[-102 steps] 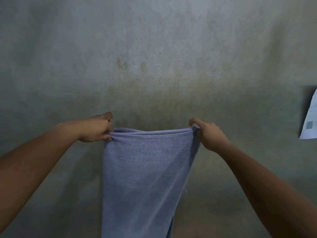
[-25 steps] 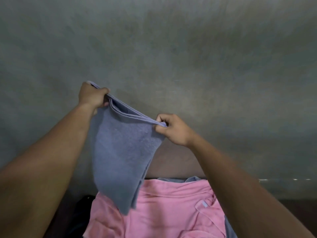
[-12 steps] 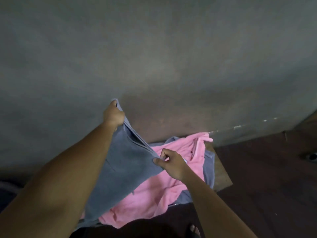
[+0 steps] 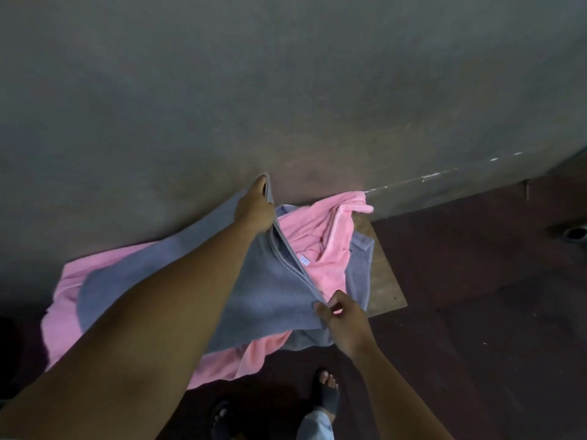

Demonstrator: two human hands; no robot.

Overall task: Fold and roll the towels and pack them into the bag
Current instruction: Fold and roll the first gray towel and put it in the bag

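Observation:
A folded grey-blue towel (image 4: pixel 270 296) stretches between my hands, low over a heap of towels. My left hand (image 4: pixel 255 208) grips its far corner close to the wall. My right hand (image 4: pixel 341 315) pinches the near corner. Beneath it lies a rumpled pink towel (image 4: pixel 320 236) with a small white label. Another grey towel (image 4: pixel 360 271) sits under the pink one at the right. No bag can be made out.
The heap rests on a low wooden board (image 4: pixel 386 287) set against a grey concrete wall (image 4: pixel 286 90). Dark reddish floor (image 4: pixel 476 296) spreads to the right, with a drain (image 4: pixel 575 233) at the far right. My sandalled feet (image 4: pixel 327 389) stand just below the heap.
Both hands have brought the grey-blue towel down from in front of the wall to just over the pink heap. The view has tipped downward and now shows floor and feet.

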